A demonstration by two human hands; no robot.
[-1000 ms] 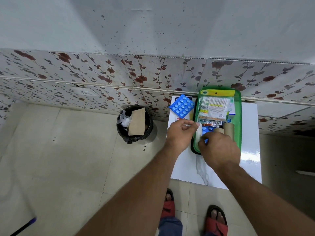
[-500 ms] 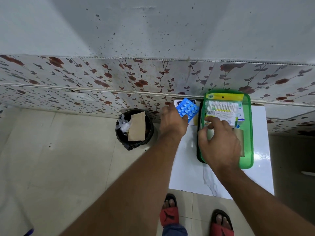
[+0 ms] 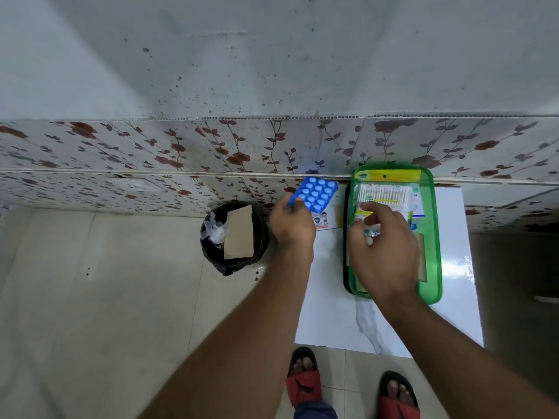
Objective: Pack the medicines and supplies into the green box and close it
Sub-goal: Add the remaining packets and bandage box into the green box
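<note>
Packing step underway. Left hand (image 3: pixel 292 223) pinching blue tablet blister strip (image 3: pixel 314 193), lifted over white glossy desk (image 3: pixel 332 313), just left of translucent green plastic box (image 3: pixel 435 237). Right hand (image 3: pixel 382 252) inside box, fingers curled on small packets; exact grip unclear. Next: swing strip into box, lay flat on cotton-swab pack (image 3: pixel 390 193). Lid not visible.
</note>
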